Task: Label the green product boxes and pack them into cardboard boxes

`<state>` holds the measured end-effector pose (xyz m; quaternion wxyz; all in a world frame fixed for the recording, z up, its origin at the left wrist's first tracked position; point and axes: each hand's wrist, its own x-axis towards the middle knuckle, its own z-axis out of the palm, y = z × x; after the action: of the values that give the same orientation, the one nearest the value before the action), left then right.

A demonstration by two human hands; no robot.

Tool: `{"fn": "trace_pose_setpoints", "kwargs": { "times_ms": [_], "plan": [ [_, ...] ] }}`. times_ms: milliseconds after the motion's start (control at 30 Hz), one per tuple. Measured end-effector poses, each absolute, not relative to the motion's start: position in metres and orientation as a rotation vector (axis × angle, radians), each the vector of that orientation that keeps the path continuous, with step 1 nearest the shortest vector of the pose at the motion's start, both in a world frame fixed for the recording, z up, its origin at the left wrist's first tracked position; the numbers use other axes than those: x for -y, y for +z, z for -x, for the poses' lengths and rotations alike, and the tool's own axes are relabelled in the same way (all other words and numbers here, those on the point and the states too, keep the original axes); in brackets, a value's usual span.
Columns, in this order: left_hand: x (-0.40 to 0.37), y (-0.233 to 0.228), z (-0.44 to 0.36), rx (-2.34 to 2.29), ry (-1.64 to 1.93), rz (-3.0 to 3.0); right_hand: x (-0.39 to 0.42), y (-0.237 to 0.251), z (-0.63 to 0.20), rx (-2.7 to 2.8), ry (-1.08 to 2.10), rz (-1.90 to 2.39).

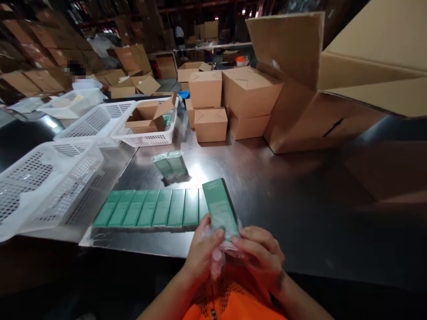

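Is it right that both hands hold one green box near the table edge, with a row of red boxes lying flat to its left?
Not quite. In the head view the flat row of boxes is green, not red. Both the left hand and right hand hold the green box, near the table edge.

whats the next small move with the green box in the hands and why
Probably slide the green box further into the clear plastic sleeve: both hands, left hand and right hand, pinch the sleeve at its lower end, with most of the box bare.
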<state>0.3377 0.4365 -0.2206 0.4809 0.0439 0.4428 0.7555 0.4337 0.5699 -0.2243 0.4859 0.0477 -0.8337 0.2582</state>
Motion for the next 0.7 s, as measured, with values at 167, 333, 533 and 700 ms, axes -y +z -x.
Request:
{"fn": "trace_pose_setpoints", "kwargs": {
  "times_ms": [167, 333, 533, 700],
  "plan": [
    [-0.432, -0.214, -0.327, -1.301, 1.716, -0.231, -0.585, -0.218, -0.45, 2.073, 1.264, 0.15],
    [-0.43, -0.226, -0.347, -1.443, 1.378, -0.541, -0.612, -0.216, -0.441, 1.746, 1.98, 0.649],
    [-0.403, -0.231, -0.354, -1.883, 1.15, -1.115, -0.665, -0.246, -0.393, 2.174, 1.568, 0.871],
    [-0.37, -0.23, -0.335, -2.327, 1.192, -1.307, -0.668, -0.262, -0.378, 2.473, 1.192, 0.835]
  ]
}}
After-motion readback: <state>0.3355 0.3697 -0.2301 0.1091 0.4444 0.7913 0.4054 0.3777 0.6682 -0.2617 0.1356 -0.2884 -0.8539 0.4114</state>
